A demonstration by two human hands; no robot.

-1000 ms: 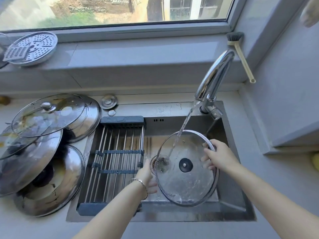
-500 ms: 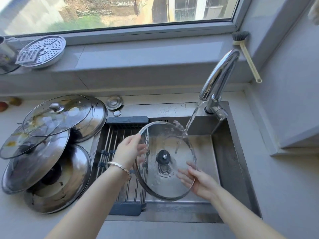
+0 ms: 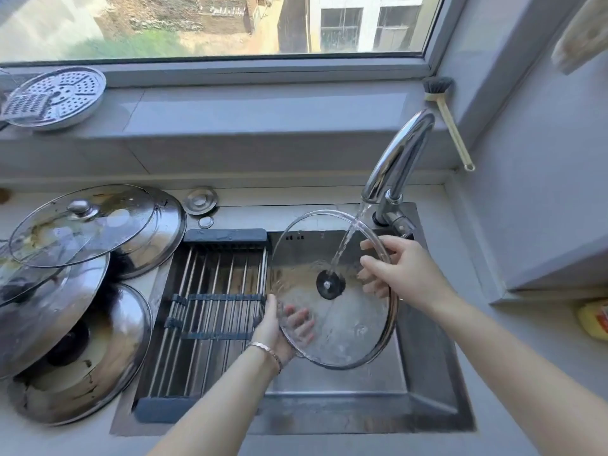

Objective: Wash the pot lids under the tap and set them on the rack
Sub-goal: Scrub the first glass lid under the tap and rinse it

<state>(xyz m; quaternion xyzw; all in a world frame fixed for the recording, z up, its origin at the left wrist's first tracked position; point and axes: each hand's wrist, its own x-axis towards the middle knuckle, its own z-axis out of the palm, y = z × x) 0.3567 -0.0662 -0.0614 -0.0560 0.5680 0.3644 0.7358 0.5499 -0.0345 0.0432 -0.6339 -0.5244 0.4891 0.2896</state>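
The left hand point(image 3: 279, 327) pinches the lower-left rim of the glass lid point(image 3: 348, 327), fingers spread beneath. The right hand point(image 3: 408, 274) grips its right rim. The lid tilts under the tap point(image 3: 398, 156) stream, centre-right of frame. The rack point(image 3: 210, 278) lies just left, nearest the left hand.

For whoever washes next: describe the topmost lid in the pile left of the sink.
Left of the steel sink, on the grey counter, lies a pile of pot lids. Topmost is a round clear glass lid with a shiny metal knob and yellowish smears; the lids beside and under it are mostly domed steel.
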